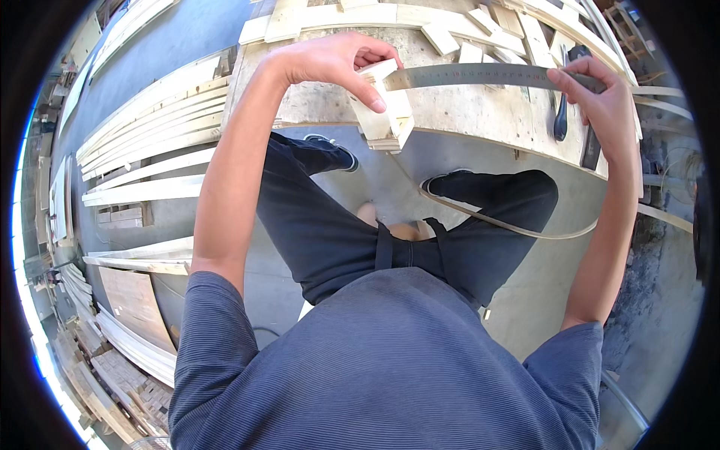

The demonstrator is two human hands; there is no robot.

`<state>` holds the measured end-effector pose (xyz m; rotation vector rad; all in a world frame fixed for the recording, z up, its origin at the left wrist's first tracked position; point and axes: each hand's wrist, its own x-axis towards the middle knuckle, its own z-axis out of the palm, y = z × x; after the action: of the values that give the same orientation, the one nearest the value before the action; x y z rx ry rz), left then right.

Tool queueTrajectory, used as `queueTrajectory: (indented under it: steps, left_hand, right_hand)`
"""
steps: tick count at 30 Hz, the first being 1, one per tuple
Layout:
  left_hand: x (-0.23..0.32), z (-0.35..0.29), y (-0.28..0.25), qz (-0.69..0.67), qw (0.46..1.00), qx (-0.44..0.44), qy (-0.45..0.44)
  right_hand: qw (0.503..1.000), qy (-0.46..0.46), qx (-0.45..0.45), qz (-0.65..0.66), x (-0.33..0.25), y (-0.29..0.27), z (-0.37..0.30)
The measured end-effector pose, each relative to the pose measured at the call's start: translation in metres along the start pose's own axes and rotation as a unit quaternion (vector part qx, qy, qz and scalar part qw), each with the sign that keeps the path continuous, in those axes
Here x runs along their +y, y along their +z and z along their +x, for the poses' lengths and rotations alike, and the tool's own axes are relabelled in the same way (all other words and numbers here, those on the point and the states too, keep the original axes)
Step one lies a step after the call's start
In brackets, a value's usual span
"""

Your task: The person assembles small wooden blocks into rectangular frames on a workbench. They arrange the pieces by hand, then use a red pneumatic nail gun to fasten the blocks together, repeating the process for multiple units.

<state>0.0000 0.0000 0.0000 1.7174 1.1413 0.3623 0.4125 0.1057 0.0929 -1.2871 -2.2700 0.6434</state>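
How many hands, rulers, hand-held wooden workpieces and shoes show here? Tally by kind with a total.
Hands: 2, left hand and right hand
Metal ruler: 1
Wooden workpiece in the left hand: 1
Shoes: 2, left shoe and right shoe
Total: 6

Grey floor (517,292), wooden workbench (450,112); bright light (22,277) far left.

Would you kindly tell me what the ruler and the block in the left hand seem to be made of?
Ruler: probably steel, dull grey finish, given its thin, metallic-looking strip. Block: likely wood, seemingly unfinished, given its pale, bare-looking faces.
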Motion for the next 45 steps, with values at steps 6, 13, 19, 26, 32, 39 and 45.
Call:
queueTrajectory:
  steps: [6, 13, 19, 26, 32, 39, 45]
  left_hand:
    - [0.005, 0.001, 0.004, 0.015, 0.999, 0.041, 0.002]
    - [-0.009, -0.001, 0.018, -0.065, 0.988, 0.131, 0.047]
    - [-0.046, 0.002, 0.050, -0.283, 0.916, 0.256, 0.125]
    - [-0.055, 0.006, 0.081, -0.400, 0.860, 0.285, 0.138]
    - [-0.056, 0.012, 0.079, -0.384, 0.869, 0.287, 0.119]
    - [-0.056, 0.015, 0.079, -0.368, 0.875, 0.291, 0.119]
    - [-0.062, 0.014, 0.078, -0.390, 0.817, 0.390, 0.168]
  right_hand:
    - [0.999, 0.003, 0.026, 0.026, -0.003, 0.003, -0.006]
    - [0.999, 0.011, 0.039, 0.028, -0.001, 0.006, -0.004]
    - [0.992, 0.054, 0.067, 0.097, 0.017, 0.030, -0.018]
    - [0.982, 0.118, 0.070, 0.133, 0.025, 0.057, -0.040]
    - [0.978, 0.135, 0.070, 0.143, 0.033, 0.061, -0.043]
    - [0.974, 0.146, 0.069, 0.161, 0.032, 0.064, -0.044]
    - [0.948, 0.159, 0.078, 0.264, 0.055, 0.034, -0.042]
